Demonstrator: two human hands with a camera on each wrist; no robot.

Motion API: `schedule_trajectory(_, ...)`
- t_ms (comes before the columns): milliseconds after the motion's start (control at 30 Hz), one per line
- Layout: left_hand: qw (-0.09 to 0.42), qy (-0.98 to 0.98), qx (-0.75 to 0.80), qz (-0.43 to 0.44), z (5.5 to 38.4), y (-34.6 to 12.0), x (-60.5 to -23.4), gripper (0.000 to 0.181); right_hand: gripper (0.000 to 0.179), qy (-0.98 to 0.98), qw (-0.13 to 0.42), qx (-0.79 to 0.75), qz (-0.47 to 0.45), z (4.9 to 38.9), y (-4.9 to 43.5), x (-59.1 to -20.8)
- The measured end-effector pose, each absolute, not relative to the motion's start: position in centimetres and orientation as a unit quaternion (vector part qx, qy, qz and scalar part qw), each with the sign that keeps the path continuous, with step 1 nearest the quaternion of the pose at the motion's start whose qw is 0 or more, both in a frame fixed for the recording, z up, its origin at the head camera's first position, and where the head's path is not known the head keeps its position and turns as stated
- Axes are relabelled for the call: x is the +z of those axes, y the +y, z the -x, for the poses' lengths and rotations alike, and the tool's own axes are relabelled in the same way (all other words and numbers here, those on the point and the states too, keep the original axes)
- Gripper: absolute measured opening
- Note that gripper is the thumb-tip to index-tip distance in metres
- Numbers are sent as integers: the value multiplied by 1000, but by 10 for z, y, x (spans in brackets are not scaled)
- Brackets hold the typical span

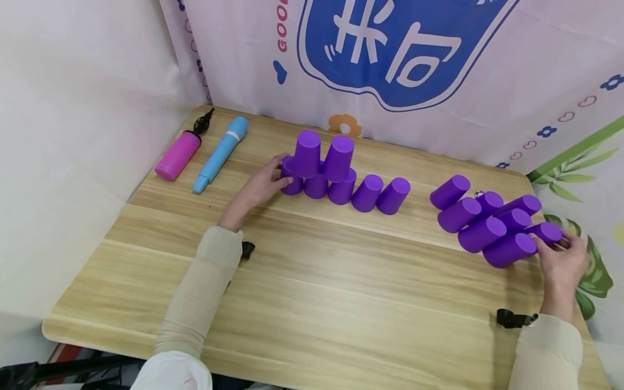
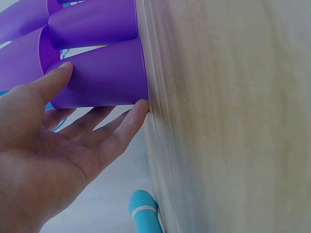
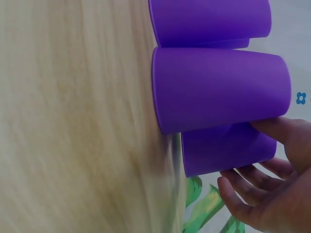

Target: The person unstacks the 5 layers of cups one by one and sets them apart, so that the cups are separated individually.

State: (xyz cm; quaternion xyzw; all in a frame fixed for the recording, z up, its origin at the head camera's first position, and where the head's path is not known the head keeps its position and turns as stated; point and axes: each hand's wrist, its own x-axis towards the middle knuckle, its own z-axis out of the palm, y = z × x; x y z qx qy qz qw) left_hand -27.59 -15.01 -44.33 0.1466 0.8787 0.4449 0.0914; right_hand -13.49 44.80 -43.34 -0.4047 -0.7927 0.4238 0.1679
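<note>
On the left, several upside-down purple cups (image 1: 368,193) stand in a row, with two more purple cups (image 1: 308,154) set on top at its left end. My left hand (image 1: 260,187) is at the leftmost bottom cup (image 2: 104,75), thumb on its front side and fingers along its outer side. Several more upside-down cups (image 1: 481,234) stand close together at the right. There my right hand (image 1: 565,260) holds the rightmost cup (image 3: 228,150) between thumb and fingers, partly hidden behind a neighbouring cup (image 3: 221,90).
A pink hand pump (image 1: 177,156) with a black nozzle and a blue stick-shaped thing (image 1: 221,154) lie at the table's back left. Behind the wooden table (image 1: 341,292) hangs a printed cloth (image 1: 244,59). The right-hand cups stand near the table's right edge.
</note>
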Motion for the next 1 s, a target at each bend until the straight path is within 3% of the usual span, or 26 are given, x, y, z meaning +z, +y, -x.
schedule_trajectory(433, 87, 882, 438, -149, 275, -150, -441, 66, 67, -824, 163, 393, 375, 130, 452, -442)
schedule_trajectory(633, 91, 881, 438, -153, 276, -149, -443, 66, 72, -817, 150, 400, 388, 115, 448, -427)
schedule_trajectory(833, 95, 879, 442, -150, 275, -150, -442, 66, 53, -804, 267, 380, 372, 112, 419, -385)
schedule_trajectory(1000, 92, 885, 431, -151, 274, -152, -441, 67, 38, -795, 400, 366, 273, 128, 373, -349)
